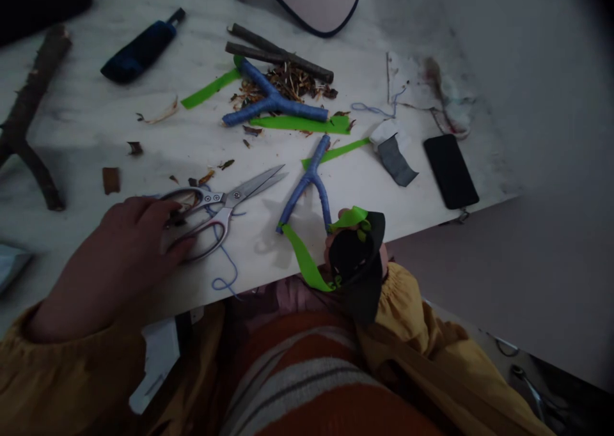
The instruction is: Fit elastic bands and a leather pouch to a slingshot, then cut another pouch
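Note:
My left hand (127,244) lies on the white table (158,142) with its fingers curled over the handles of steel scissors (225,202), whose blades point right and away. My right hand (357,257), at the table's front edge, grips a black patch with a green band (307,257) looped on it. The band runs to a blue-wrapped forked stick (309,183) lying just beyond that hand. A second blue-wrapped fork (271,100) rests farther back among green strips (302,124) and bark shavings.
Bare dark sticks (278,52) lie behind the shavings, and a large forked branch (29,116) at the far left. A folded blue knife (141,47), a cap (311,1), a grey tape piece (396,158), a black phone (451,171) and loose blue thread (225,276) also lie about.

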The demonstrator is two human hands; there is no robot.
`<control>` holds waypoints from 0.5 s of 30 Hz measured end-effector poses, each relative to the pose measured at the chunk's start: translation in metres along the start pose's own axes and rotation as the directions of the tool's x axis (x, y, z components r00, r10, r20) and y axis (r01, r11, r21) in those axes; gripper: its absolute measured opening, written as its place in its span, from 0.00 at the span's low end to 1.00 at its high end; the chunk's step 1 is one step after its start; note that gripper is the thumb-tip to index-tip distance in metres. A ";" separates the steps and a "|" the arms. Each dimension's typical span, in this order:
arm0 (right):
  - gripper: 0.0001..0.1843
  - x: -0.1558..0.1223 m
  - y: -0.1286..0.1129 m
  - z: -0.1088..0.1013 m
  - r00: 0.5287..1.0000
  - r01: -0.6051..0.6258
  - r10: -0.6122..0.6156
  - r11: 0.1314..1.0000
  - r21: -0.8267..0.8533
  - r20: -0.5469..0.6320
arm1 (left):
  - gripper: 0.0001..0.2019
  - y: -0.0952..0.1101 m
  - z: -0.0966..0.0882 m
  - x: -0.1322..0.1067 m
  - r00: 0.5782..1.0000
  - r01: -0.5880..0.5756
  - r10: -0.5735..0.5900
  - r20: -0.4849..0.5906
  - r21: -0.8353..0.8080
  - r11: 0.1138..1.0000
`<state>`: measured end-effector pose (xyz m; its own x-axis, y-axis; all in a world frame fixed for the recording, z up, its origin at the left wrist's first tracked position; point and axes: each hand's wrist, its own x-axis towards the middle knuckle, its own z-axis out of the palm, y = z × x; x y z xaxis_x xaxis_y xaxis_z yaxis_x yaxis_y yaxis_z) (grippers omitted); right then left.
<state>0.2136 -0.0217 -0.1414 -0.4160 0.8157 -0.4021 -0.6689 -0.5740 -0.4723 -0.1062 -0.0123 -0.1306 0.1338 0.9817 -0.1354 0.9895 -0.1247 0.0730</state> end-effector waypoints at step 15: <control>0.18 0.005 0.001 -0.012 0.998 0.059 -0.058 0.986 -0.154 0.014 | 0.16 0.044 -0.022 -0.016 0.968 -0.164 0.138 -0.210 -0.115 0.980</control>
<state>0.2179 -0.0185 -0.1530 -0.3851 0.8483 -0.3635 -0.5892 -0.5291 -0.6106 -0.0663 -0.0299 -0.1032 0.2544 0.9632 0.0862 0.9410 -0.2671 0.2076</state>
